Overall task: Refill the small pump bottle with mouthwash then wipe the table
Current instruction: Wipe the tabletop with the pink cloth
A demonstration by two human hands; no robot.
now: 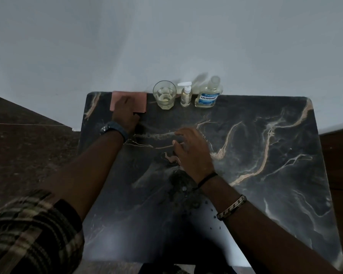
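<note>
A small clear pump bottle (185, 95) with a white pump stands at the table's far edge. To its right is a mouthwash bottle (208, 94) with a blue label, to its left a drinking glass (164, 94) holding a little pale liquid. A pink cloth (139, 99) lies folded at the far left corner. My left hand (126, 113) rests on the cloth's near part, fingers bent on it. My right hand (192, 149) hovers over the middle of the dark marble table (265, 175), fingers spread, holding nothing.
A pale wall rises right behind the bottles. Dark stone floor lies to the left of the table, a brown surface to the right. A few small droplets (214, 216) dot the table near my right forearm.
</note>
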